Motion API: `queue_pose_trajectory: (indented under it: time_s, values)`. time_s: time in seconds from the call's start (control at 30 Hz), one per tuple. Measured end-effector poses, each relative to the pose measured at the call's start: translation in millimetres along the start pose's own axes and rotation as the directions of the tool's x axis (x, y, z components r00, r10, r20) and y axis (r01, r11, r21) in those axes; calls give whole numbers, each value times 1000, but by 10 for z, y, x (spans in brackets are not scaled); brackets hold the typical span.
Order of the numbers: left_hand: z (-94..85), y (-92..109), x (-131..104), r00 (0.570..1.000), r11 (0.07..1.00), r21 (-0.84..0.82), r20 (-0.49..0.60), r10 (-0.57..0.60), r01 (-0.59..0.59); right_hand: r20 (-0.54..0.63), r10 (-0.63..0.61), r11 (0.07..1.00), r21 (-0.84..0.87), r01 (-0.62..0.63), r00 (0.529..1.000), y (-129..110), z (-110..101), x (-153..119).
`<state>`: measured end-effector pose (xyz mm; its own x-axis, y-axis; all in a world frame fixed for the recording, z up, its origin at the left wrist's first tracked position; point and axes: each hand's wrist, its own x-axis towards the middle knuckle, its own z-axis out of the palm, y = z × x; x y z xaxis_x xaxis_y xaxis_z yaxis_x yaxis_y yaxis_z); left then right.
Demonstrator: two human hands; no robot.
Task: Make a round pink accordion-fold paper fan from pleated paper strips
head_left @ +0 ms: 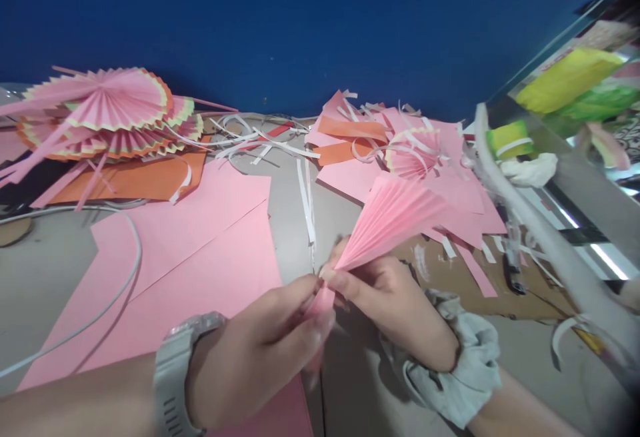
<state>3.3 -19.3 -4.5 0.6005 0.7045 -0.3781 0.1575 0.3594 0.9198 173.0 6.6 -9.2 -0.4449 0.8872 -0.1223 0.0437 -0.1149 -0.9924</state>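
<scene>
Left hand (260, 357), a grey watch (173, 377) encircling its wrist, is occupying the near foreground. Its fingers are clamping on the narrow lower part of the pleat (387, 224), a folded pink paper. Right hand (395, 304), a grey-green scrunchie (465, 357) encircling its wrist, is pinching the same pleat just above; its fingers are clamping on the paper, with the thumb pressing on the near face. The pleat is extending above the tabletop (285, 217) from the 2 hands, its free end fanning out toward the upper right.

Beside the left hand, pink sheets (215, 244) are lying flat. 1 white cable (137, 244) is curving over them. At the far left, layered rosettes (120, 100) are resting partly on an orange sheet (145, 184). White strips (309, 224) are lying between the rosettes and a pink pile (460, 214). 1 small fan (407, 164) is resting on the pile, with strips crossing it. Cardboard (450, 284) is lying just beyond the right hand, partly under the pile.
</scene>
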Motion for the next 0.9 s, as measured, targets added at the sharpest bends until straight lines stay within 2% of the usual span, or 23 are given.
queue_pose_trajectory:
  time_s: [0.07, 0.13, 0.23, 0.43, 0.57, 0.73, 0.9]
  values:
    - [42, -58, 14, 992, 970, -207, 36, -123, 128, -14, 74, 997, 11, -73, 997, 6, 0, 20]
    - [69, -113, 28, 989, 956, -258, -2, -148, 142, -64, 106, 994, 3, -106, 992, 27, -17, 39]
    - [84, -170, 46, 995, 988, -145, -69, -67, 57, -189, 112, 993, 49, -105, 976, 90, -71, 65]
    - [84, -220, 59, 996, 994, -60, 21, -86, 87, -379, 146, 940, 341, -9, 914, 102, -218, 114]
    - [58, -223, 49, 990, 990, -56, 61, -129, 133, -399, 153, 929, 371, 6, 904, 39, -290, 135]
    - [18, -216, 56, 987, 990, -59, 98, -125, 131, -483, 155, 924, 380, 47, 862, 21, -323, 144]
    - [13, -252, 55, 994, 996, -6, 62, -90, 90, -525, 137, 932, 355, 70, 840, 34, -348, 134]
